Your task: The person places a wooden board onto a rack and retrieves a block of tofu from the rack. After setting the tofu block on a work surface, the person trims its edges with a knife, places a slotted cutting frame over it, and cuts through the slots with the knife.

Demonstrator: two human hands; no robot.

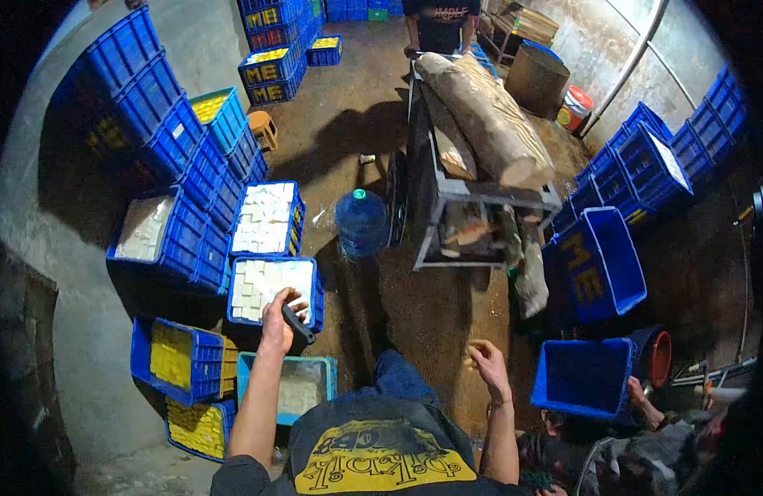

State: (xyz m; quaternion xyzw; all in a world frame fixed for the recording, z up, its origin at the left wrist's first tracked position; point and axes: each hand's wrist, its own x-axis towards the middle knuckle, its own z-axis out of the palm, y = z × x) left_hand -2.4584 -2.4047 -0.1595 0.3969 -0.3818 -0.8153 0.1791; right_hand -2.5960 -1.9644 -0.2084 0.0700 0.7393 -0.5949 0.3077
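Observation:
My left hand [281,321] is closed around the dark handle of a tool [299,326], held above a blue crate [318,302] of white blocks [263,289]. The rest of the tool is hard to make out against the white blocks. To the right, my right hand [486,364] hangs over the wet brown floor, its fingers curled and close together; whether anything small is between them cannot be made out. A light blue crate [330,376] with pale contents is beside my left forearm.
Blue crates [204,169] are stacked at the left. A water jug [362,223] stands ahead beside a metal cart [489,198] of logs [481,124], with a person [442,25] behind it. Lower right, another person's hand [643,401] touches an empty blue crate [581,376].

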